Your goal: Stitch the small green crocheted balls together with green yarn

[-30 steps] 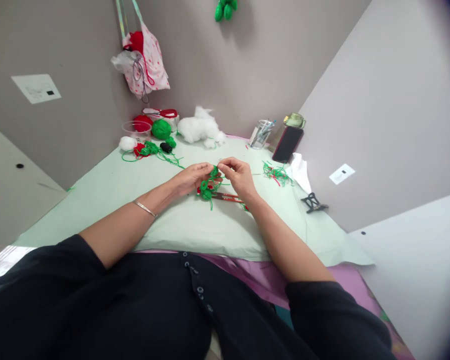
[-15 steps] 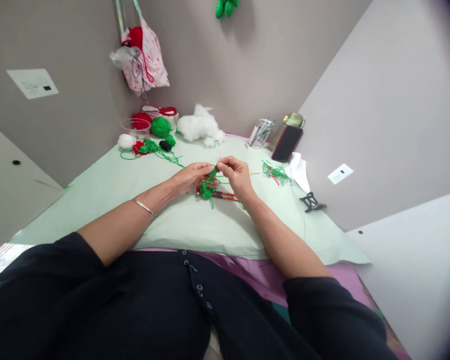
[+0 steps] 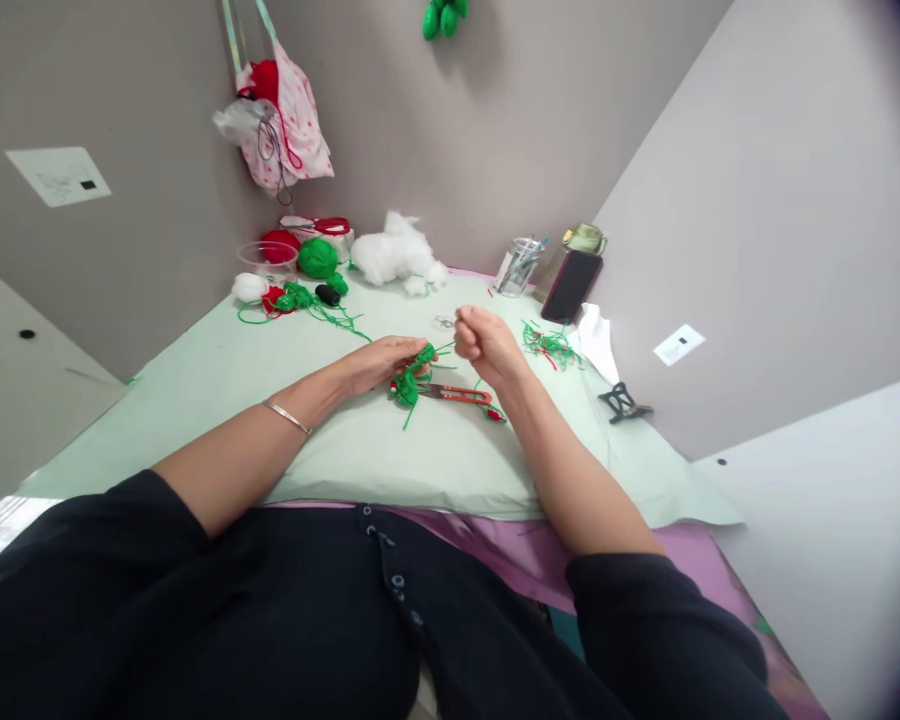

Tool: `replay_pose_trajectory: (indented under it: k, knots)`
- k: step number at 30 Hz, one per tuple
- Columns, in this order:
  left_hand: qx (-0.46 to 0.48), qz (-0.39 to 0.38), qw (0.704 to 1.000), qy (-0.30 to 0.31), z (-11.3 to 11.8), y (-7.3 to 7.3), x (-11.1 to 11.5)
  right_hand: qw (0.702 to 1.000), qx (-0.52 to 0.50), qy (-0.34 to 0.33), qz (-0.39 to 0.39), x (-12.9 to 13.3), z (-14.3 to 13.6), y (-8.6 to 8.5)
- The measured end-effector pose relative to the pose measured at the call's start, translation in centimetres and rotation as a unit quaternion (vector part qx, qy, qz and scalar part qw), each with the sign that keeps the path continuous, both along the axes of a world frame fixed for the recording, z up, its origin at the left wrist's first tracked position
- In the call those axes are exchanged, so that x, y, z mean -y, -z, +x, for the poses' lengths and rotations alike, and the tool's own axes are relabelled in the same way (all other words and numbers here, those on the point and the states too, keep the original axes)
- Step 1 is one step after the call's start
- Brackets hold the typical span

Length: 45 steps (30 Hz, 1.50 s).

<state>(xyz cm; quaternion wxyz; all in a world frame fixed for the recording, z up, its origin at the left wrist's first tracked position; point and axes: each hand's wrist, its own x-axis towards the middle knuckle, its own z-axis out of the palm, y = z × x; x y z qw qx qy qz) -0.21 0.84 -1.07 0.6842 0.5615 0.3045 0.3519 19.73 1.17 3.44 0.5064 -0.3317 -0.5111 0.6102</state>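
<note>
My left hand [image 3: 386, 363] pinches a small green crocheted piece [image 3: 425, 353] between thumb and fingers. A short way to the right, my right hand [image 3: 489, 345] is closed on a green yarn strand that runs across to that piece. Any needle or hook inside the fist is hidden. Just below the left fingers, another bunch of green crochet [image 3: 405, 390] lies on the cloth with a bit of red at its side. Orange-handled thread snips [image 3: 459, 393] lie beside it, and a small red and green piece [image 3: 495, 413] is near their handle end.
White stuffing [image 3: 397, 255] sits at the back. Left of it are a green yarn ball [image 3: 318, 258], red yarn and a clear tub. A pen cup [image 3: 520, 268], a phone [image 3: 572, 287], yarn scraps [image 3: 551, 345] and a black claw clip [image 3: 624, 402] stand or lie at right.
My right hand has moved away from my left, to the right, and closed into a fist, with a strand stretched between them. The snips and the red and green piece now show more fully.
</note>
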Motion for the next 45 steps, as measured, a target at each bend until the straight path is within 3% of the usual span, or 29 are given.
replay_pose_trajectory:
  k: [5, 8, 12, 17, 21, 26, 34, 45]
  knots:
    - [0.038, -0.026, 0.998, 0.037, -0.2, 0.1, -0.4, 0.990, -0.082, 0.113, 0.020, -0.9, 2.7, -1.6]
    - [0.042, -0.029, 0.998, 0.045, -0.3, -0.2, -0.2, 0.989, -0.094, 0.112, 0.023, -0.9, 3.2, -1.8]
    - [0.060, -0.004, 0.998, -0.011, -0.8, -0.8, 0.0, 0.991, -0.086, 0.088, 0.051, -0.7, 2.9, -1.7]
    - [0.079, 0.002, 0.996, -0.039, -1.2, -0.9, -0.4, 0.981, 0.019, 0.123, 0.147, 0.0, 1.8, -1.2]
    - [0.110, -0.008, 0.993, -0.050, -1.1, -1.0, -0.4, 0.946, 0.180, 0.128, 0.236, 1.3, 0.4, -0.3]
    - [0.126, -0.026, 0.989, -0.070, -0.9, -1.7, 0.2, 0.910, 0.296, 0.111, 0.268, 2.1, -0.7, 0.7]
    - [0.125, -0.016, 0.990, -0.068, -0.9, -1.8, 0.2, 0.883, 0.357, 0.101, 0.287, 2.0, -0.9, 1.3]
    - [0.113, -0.009, 0.991, -0.069, -1.1, -1.2, -0.1, 0.884, 0.366, 0.105, 0.271, 2.2, -1.0, 1.1]
